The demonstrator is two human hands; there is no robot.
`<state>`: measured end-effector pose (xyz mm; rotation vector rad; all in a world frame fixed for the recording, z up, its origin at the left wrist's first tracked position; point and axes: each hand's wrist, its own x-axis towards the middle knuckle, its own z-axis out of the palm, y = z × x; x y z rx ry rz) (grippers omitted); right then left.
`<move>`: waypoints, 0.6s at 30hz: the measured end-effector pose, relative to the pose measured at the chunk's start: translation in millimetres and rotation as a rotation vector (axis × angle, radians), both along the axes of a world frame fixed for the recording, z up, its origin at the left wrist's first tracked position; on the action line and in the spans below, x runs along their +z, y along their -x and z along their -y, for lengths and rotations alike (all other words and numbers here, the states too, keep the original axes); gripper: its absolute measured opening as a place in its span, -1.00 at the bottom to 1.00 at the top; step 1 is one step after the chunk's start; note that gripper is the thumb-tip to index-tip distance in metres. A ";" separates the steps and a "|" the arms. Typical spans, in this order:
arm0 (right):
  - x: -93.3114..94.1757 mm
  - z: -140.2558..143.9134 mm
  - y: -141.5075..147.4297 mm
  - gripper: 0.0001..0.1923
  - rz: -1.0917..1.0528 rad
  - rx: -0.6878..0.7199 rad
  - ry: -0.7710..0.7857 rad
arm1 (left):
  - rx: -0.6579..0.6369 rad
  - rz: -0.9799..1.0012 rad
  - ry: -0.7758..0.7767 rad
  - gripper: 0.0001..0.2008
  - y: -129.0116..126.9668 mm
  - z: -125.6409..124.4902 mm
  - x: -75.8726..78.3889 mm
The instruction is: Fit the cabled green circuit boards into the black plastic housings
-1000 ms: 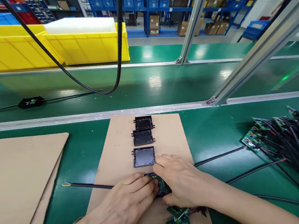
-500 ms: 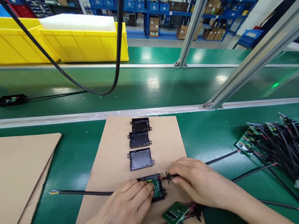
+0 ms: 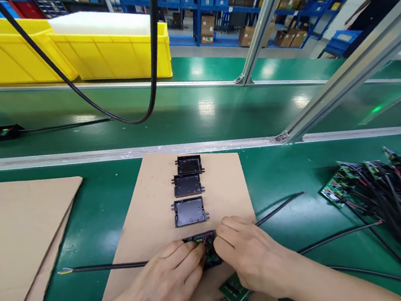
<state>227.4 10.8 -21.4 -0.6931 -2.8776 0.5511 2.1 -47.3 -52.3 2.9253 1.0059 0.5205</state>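
At the far left, yellow bins [image 3: 99, 55], one with a white block on top, stand beyond the metal rail, and a black case with cables [image 3: 1, 133] lies on the green strip nearer the rail. Below that, stacked cardboard sheets [image 3: 11, 231] rest on the green worktop [image 3: 95, 216]. Next comes a black cable [image 3: 100, 267], its bare coloured wire ends pointing left and its other end running under the left hand [image 3: 170, 273]. That hand lies over the left part of a black housing [image 3: 215, 261], fingertips bent down onto the green circuit board [image 3: 209, 253] seated in it; whether its grip closes on anything cannot be told. The housing sits on a cardboard mat [image 3: 152, 212], and three open black trays [image 3: 189, 212] form a column just beyond it, the farther two touching. To the right, the right hand [image 3: 247, 249] has its fingers drawn together at the housing's right end, hiding what its grip holds, if anything. Two loose green boards [image 3: 236, 293] lie below this hand, partly overlapping, and a second cable [image 3: 280, 208] with a red tip extends outward from behind it. Farthest right, a heap of boards with black cables [image 3: 378, 182] covers the worktop, well apart from the housing.
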 end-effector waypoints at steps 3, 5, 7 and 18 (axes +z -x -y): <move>-6.9 -2.9 -6.9 -0.79 0.013 0.037 -0.084 | -0.015 -0.016 0.003 -0.64 0.9 0.6 1.1; -8.5 -5.8 -11.7 -0.78 0.017 0.049 -0.066 | -0.019 -0.028 0.004 -0.64 1.3 1.2 3.5; -8.0 -8.0 -14.1 -0.78 0.025 0.052 -0.037 | -0.014 -0.059 0.018 -0.61 1.7 1.7 7.1; 2.4 -9.4 -6.5 -0.77 0.151 0.012 0.004 | 0.042 -0.193 0.147 -0.43 -10.6 0.3 19.6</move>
